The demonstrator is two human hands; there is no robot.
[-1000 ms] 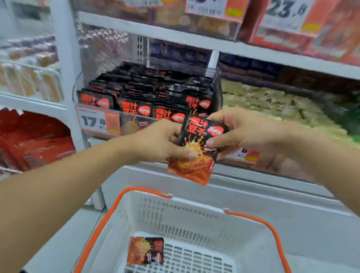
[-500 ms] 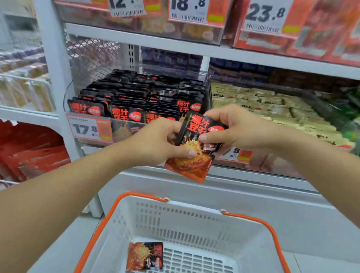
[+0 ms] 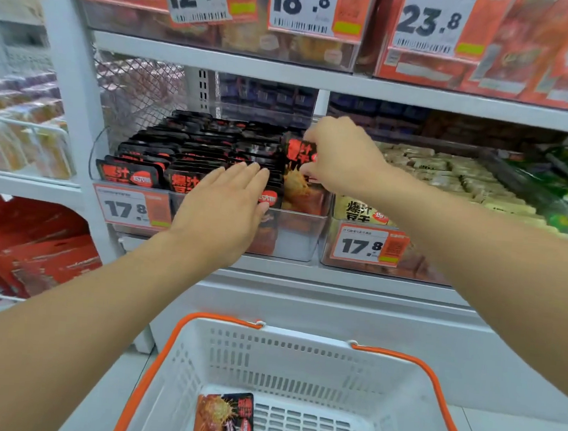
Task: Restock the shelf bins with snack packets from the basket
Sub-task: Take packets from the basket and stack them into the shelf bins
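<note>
Packets (image 3: 191, 160) black with red-orange print; basket (image 3: 302, 359) white, orange handles (image 3: 410, 361); price tags (image 3: 133, 208) white and orange, at 12 o'clock too.

Two hands reach toward the shelf: the left hand (image 3: 222, 207) and the right hand (image 3: 340, 155). One snack packet (image 3: 298, 169) is held upright. One packet (image 3: 224, 418) lies in the single white basket (image 3: 298, 359) with orange handles. Two clear bins show "17.8" tags: the left bin (image 3: 294, 236) and the right bin (image 3: 418, 263). Four price tags hang above. The black packets in the left bin are too many to count.
</note>
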